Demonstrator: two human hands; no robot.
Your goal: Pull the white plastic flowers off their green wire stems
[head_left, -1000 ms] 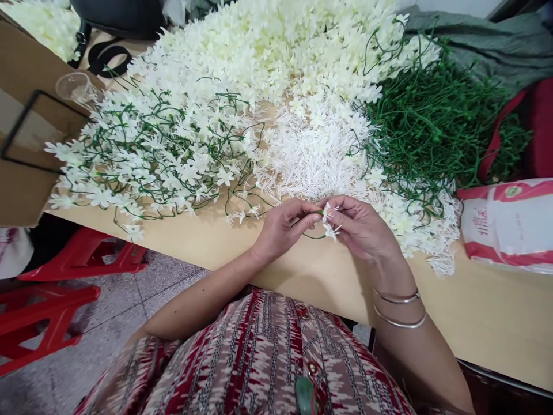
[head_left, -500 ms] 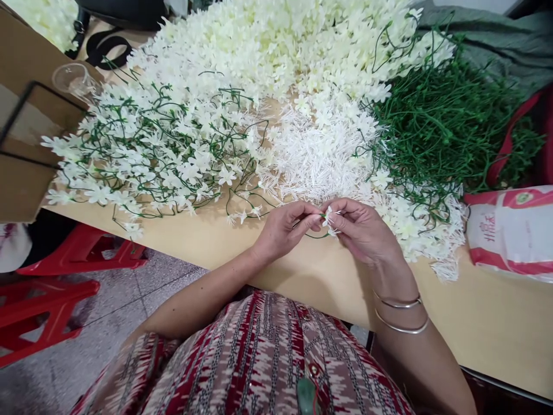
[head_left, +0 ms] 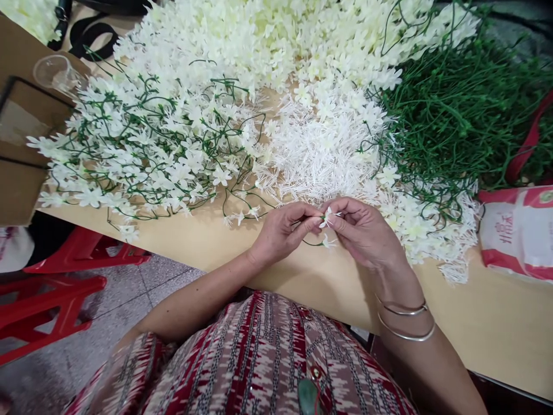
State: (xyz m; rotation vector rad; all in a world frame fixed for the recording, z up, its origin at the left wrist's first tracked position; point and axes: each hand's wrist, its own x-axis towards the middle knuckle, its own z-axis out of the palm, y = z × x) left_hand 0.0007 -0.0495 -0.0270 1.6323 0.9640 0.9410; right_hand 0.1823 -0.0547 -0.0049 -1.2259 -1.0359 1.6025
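My left hand (head_left: 287, 231) pinches a green plastic stem (head_left: 321, 219) between thumb and forefinger. Against its tip, my right hand (head_left: 367, 233) grips a white artificial flower (head_left: 329, 217) with its thumb and fingers. Just below hangs a second white flower (head_left: 328, 242) on a thin green branch. Beyond my fingers lies a heap of thin white stamens (head_left: 317, 155). To the left spreads a pile of white flowers on green stems (head_left: 173, 150), and loose cream petals (head_left: 268, 40) are heaped at the back.
A mound of bare green stems (head_left: 458, 109) lies at the right, beside a red-and-white packet (head_left: 518, 230). A cardboard box (head_left: 26, 121) and a clear plastic cup (head_left: 56, 72) stand at the left. Red stools (head_left: 86, 251) are on the floor below the table edge (head_left: 173, 253).
The second flower on the branch now shows more clearly below my fingers. Both hands stay together in nearly the same spot. The view has shifted slightly.
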